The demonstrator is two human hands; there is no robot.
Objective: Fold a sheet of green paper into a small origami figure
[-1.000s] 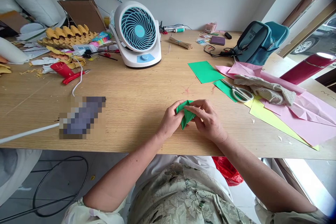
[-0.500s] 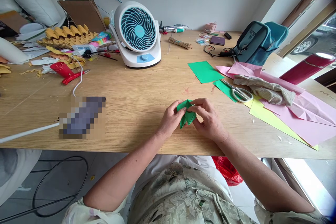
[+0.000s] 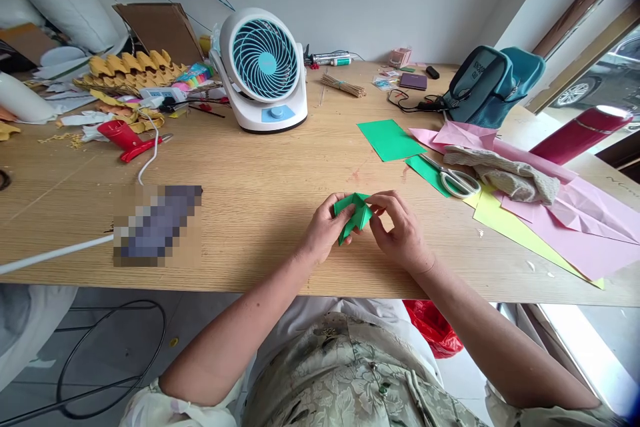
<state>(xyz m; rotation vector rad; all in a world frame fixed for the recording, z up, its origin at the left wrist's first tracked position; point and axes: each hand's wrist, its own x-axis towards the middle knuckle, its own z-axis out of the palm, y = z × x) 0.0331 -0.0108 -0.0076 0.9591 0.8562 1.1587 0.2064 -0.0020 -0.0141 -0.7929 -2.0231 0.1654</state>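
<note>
A small piece of folded green paper (image 3: 361, 215), with pointed flaps and creases, is held above the front part of the wooden table. My left hand (image 3: 321, 228) is closed on its left side, thumb on top and fingertips showing below. At the paper's right edge, my right hand (image 3: 401, 232) pinches a flap between thumb and bent fingers. The exact grip of the right fingertips is partly hidden.
Right of my hands lie a flat green sheet (image 3: 390, 139), scissors (image 3: 459, 183), a knitted glove (image 3: 505, 172), yellow paper (image 3: 530, 238) and pink paper (image 3: 585, 243). A white fan (image 3: 274, 119) stands behind. A blurred-out object (image 3: 159, 223) lies left, near a red hot glue gun (image 3: 124, 140).
The right fingers have shifted from the paper's middle to its right edge. A flap on that side now stands more open. My left hand keeps its hold.
</note>
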